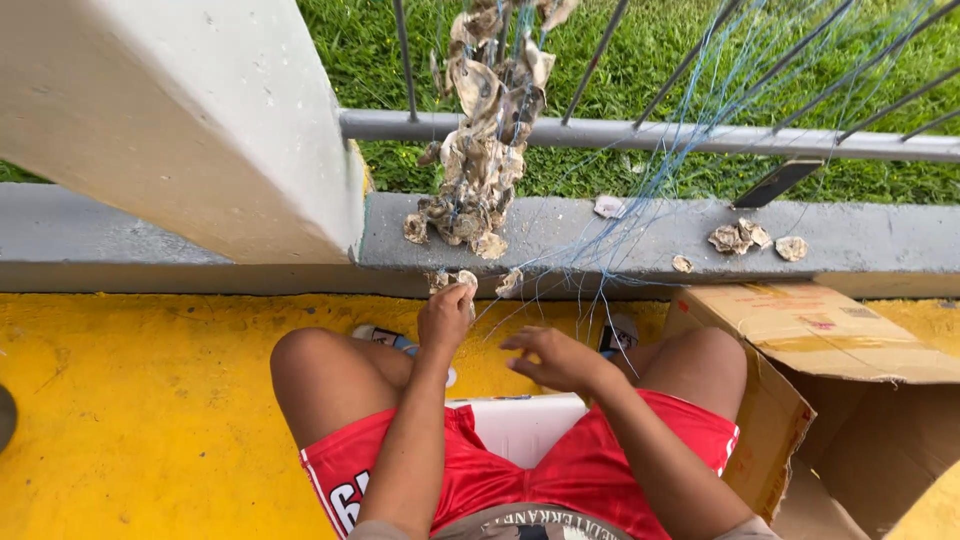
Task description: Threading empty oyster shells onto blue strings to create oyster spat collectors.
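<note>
Shell [465, 281] sits pinched in the fingertips of the left hand [445, 315], held up near the foot of the grey concrete ledge [860, 250], just below the hanging cluster of oyster shells [485, 150] strung on blue line. The right hand [555, 358] hovers beside it with fingers loosely spread and closed on nothing, among the thin blue strands [640, 215] that trail down from the metal railing [700, 138]. Those strands look fine and many, so a finger could snag or tangle in them, and a tug might jerk the whole cluster and shake shells loose onto the ledge. Shell edges look ragged and could cut bare skin if the grip slips. Loose shells [740, 237] already lie on the ledge, and the open cardboard box [810, 325] stands just beside the right knee.
</note>
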